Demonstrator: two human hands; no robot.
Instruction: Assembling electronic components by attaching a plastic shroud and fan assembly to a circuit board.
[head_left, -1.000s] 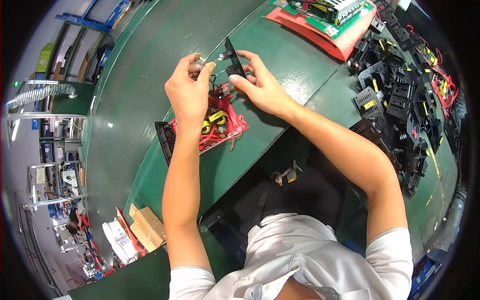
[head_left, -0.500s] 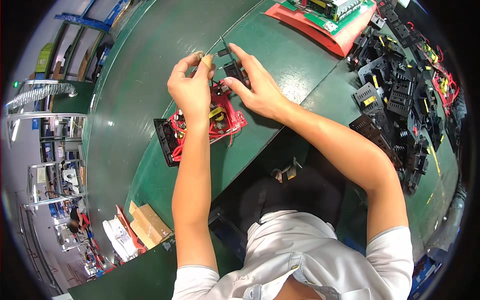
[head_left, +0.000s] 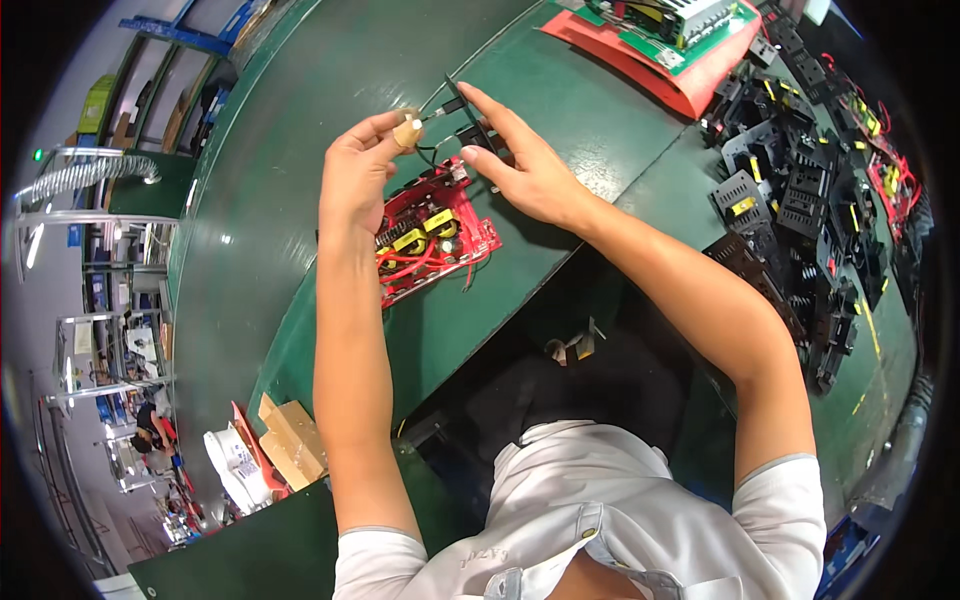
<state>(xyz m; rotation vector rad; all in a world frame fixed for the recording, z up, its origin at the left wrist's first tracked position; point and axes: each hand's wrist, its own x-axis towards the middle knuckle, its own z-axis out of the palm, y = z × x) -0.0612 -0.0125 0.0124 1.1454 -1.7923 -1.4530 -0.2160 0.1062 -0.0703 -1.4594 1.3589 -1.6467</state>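
Observation:
My right hand (head_left: 525, 170) grips a black panel (head_left: 476, 128) by its edge, thumb on the near side and fingers along the far side. Small black sockets or switches stick out of its left face. My left hand (head_left: 362, 165) is pinched close to that face, and a tan finger cot (head_left: 407, 132) covers one fingertip. What the pinch holds, a thin light piece near the panel, is too small to name. Dark wires hang between the panel and a red circuit board (head_left: 484, 238) below. The board carries yellow-wrapped transformers (head_left: 440, 222) and red wires; my left forearm hides its left end.
Black panels (head_left: 800, 185) with yellow tags lie heaped on the green bench (head_left: 600, 130) at right. At the top, a green circuit board (head_left: 715, 50) rests on a red sheet (head_left: 640, 65). An opened cardboard box (head_left: 292, 440) stands at lower left.
My left hand and forearm have shifted left, uncovering more of the red board and its transformers while hiding its black left end. My right hand still holds the panel, nearly in place.

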